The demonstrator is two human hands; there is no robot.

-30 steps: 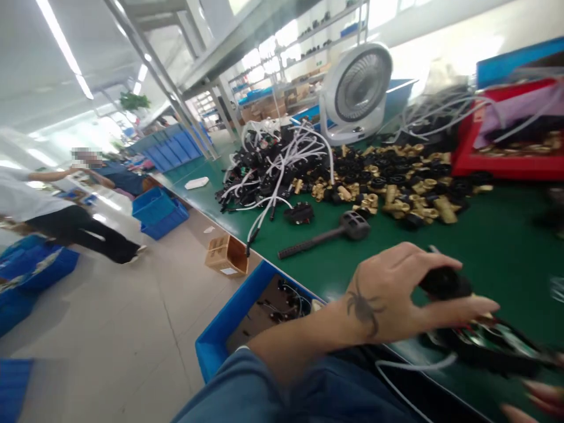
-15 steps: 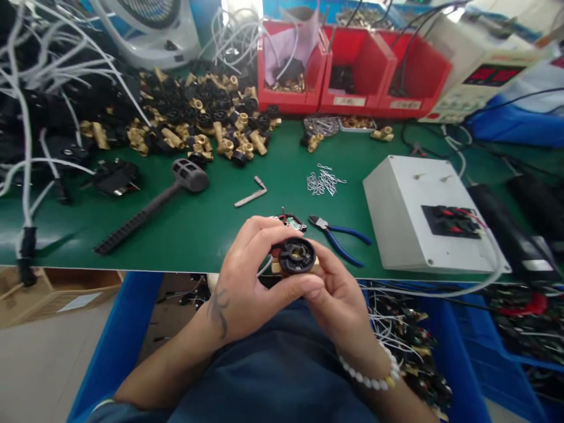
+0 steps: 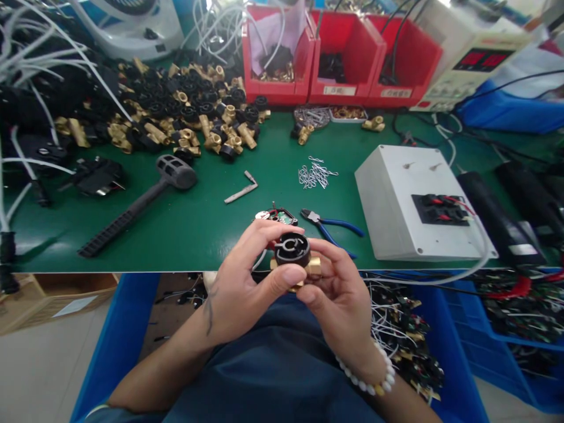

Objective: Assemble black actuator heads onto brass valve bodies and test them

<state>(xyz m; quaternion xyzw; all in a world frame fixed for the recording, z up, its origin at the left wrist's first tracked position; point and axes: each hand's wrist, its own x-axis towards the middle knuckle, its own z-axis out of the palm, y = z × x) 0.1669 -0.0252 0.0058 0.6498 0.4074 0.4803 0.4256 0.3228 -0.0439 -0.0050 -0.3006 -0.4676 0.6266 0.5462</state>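
Both hands hold one brass valve fitting with a black round cap (image 3: 292,251) over my lap, just in front of the green table's edge (image 3: 176,258). My left hand (image 3: 247,282) wraps it from the left with the thumb across its front. My right hand (image 3: 339,296), with a white bead bracelet, grips it from the right and below. A small part with a green circuit board (image 3: 277,216) lies on the table just behind the hands. Blue-handled pliers (image 3: 330,226) lie right of it.
A pile of brass and black fittings (image 3: 185,117) covers the back left, with white cables (image 3: 26,70) beside it. A black mallet-like tool (image 3: 136,202), a metal angle piece (image 3: 241,189), wire clips (image 3: 315,175), a white test box (image 3: 418,202), red bins (image 3: 339,59) and blue crates (image 3: 440,346) surround me.
The view swung from the left side of the bench to straight ahead. My hands brought the fitting together over my lap, and since half a second ago it has been tilted slightly.
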